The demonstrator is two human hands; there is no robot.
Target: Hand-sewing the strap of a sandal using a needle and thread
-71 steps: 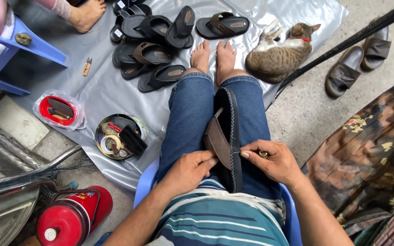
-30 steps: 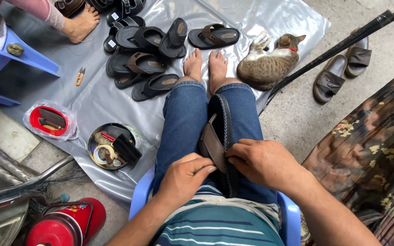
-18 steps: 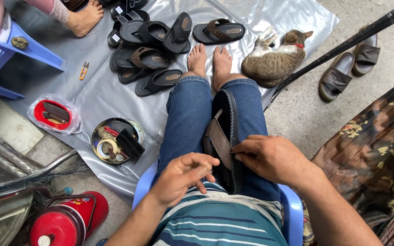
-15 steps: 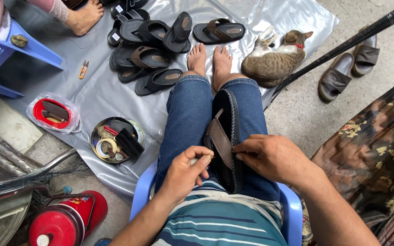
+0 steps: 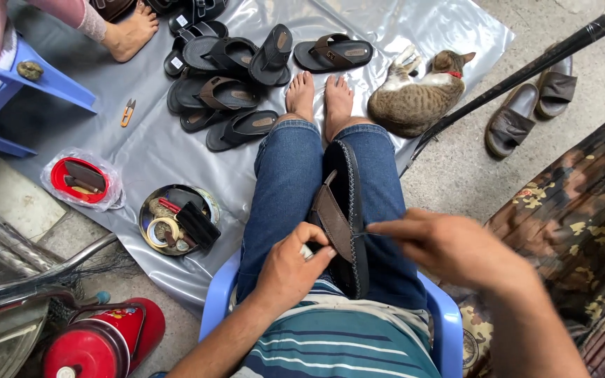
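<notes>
Sandal (image 5: 348, 210) lay lengthwise between the seated person's knees, black sole on edge and brown strap (image 5: 332, 222) turned toward the left thigh. From above, the only view there was, the left hand (image 5: 290, 269) braced the strap's near end, its fingers curled and pressed together against the leather, with something small and pale showing at the fingertips. The right hand (image 5: 449, 246) reached in from the other side, thumb and forefinger pinching a thin sliver, seemingly a needle, though I could not be sure. It looked like the stitching step, the strap being sewn to the sole; the next move would seem to call for a firm left grip while the right drew straight away from the strap.

Any thread was too fine to make out, and the right hand was blurred. The round tin (image 5: 176, 220) of oddments lay on the grey plastic sheet (image 5: 155, 150) to the left, well apart. More finished sandals (image 5: 229, 77) were heaped beyond the bare feet, beside a curled-up cat (image 5: 414, 98). The heap's far edge was cut off.
</notes>
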